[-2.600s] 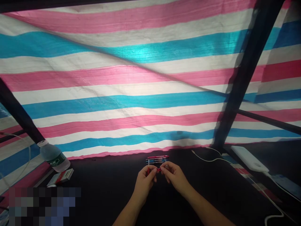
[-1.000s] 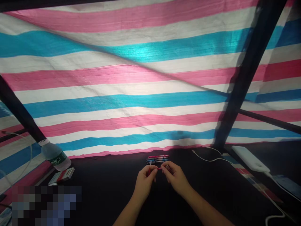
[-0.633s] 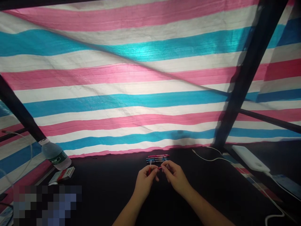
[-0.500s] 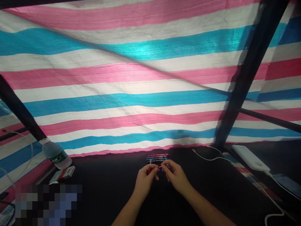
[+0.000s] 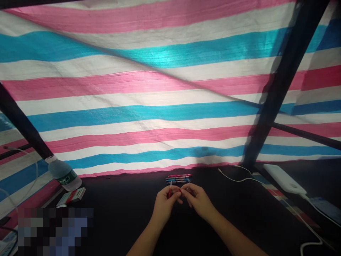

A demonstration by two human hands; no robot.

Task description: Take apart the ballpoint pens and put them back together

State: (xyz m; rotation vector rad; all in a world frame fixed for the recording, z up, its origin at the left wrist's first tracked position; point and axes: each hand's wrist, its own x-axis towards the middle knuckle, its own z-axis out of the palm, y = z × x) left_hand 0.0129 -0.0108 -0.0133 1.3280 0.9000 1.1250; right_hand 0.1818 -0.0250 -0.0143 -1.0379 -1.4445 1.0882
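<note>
My left hand [image 5: 163, 205] is closed around a thin red pen part [image 5: 169, 193], whose pale end sticks up beyond the fingers. Thumb and fingers of my right hand [image 5: 199, 201] are pinched together against the left fingertips, where a bit of red shows between them. A small shiny piece is partly visible in my right fingers; its kind is hidden. Just beyond both hands, several pens [image 5: 178, 176] with red, blue and white parts lie side by side on the black table [image 5: 119, 213].
At the left stand a clear water bottle [image 5: 64, 174] and a small cigarette-like box [image 5: 71, 196]. A white power bank [image 5: 283, 179] with a white cable [image 5: 295, 213] lies at the right. A striped tarp [image 5: 149, 138] hangs behind the table, with dark frame poles.
My right hand has come slightly left and down, so the fingertips of both hands now meet and the red gap between them has closed.
</note>
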